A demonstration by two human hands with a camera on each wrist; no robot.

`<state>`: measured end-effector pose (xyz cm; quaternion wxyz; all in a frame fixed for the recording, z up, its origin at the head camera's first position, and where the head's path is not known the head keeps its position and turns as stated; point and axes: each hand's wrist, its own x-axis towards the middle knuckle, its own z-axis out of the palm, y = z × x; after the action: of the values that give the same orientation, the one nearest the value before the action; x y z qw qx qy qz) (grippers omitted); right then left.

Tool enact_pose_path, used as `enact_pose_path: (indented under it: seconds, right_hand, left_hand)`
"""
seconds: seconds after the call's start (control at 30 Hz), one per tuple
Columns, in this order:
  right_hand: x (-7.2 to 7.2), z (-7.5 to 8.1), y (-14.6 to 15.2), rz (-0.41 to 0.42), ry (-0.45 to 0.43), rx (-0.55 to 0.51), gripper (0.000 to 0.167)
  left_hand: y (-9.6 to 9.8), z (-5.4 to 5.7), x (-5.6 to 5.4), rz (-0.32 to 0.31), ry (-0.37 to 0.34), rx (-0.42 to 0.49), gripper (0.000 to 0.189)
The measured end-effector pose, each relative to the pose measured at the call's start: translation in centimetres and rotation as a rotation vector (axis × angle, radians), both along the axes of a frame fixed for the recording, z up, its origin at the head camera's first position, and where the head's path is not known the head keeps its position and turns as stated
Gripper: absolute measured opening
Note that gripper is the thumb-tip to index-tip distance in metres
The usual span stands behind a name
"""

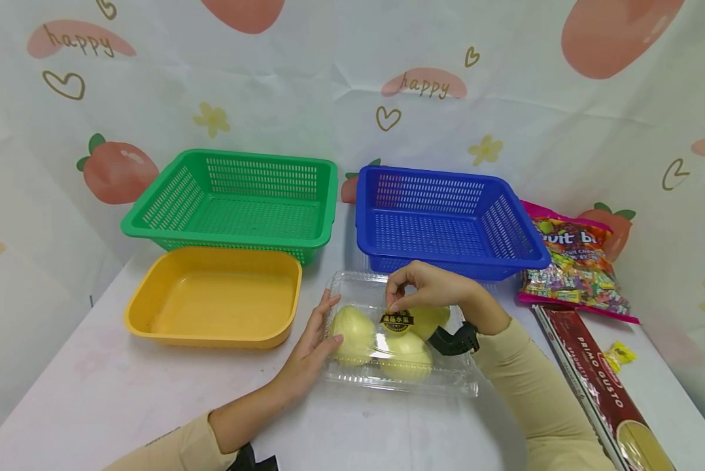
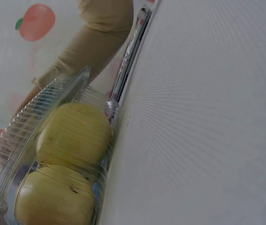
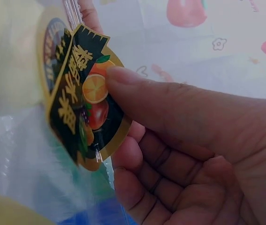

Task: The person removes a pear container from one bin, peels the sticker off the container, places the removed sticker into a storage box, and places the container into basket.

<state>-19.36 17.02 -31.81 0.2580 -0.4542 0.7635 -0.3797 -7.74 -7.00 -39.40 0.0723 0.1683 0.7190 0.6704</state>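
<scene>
A clear plastic clamshell box (image 1: pixel 352 376) sits in front of me, its lid down over several pale yellow-green round fruits (image 2: pixel 74 136). On the lid is a black and gold label sticker (image 3: pixel 95 93) with fruit pictures and lettering. My right hand (image 1: pixel 426 284) pinches the edge of this sticker between thumb and forefinger, and the sticker stands bent away from the plastic in the right wrist view. My left hand (image 1: pixel 308 353) rests against the box's left side, fingers fairly straight along it and thumb at the lid's edge.
Behind the box stand a green basket (image 1: pixel 323 226) and a blue basket (image 1: pixel 447 255). A yellow tub (image 1: pixel 211 337) is at the left. To the right lie a candy bag (image 1: pixel 573 261), a spaghetti pack (image 1: pixel 600 379) and a small yellow wrapped sweet (image 1: pixel 620 355).
</scene>
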Motion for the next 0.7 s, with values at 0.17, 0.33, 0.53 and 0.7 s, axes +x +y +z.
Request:
enact_pose_path:
  seconds: [0.17, 0.33, 0.53, 0.7]
  right_hand:
    - [0.07, 0.02, 0.01, -0.008, -0.011, -0.001, 0.008]
    - [0.13, 0.07, 0.05, -0.011, -0.020, -0.006, 0.008]
    - [0.09, 0.04, 0.14, -0.011, -0.029, -0.014, 0.008]
    - [0.11, 0.07, 0.14, -0.013, -0.035, -0.019, 0.008]
  left_hand:
    - [-0.01, 0.00, 0.03, 0.002, 0.001, 0.000, 0.056]
    - [-0.02, -0.07, -0.01, -0.004, 0.009, 0.005, 0.056]
    - [-0.03, -0.09, -0.02, -0.005, 0.007, 0.006, 0.056]
    - [-0.04, -0.12, -0.02, -0.002, 0.001, 0.005, 0.056]
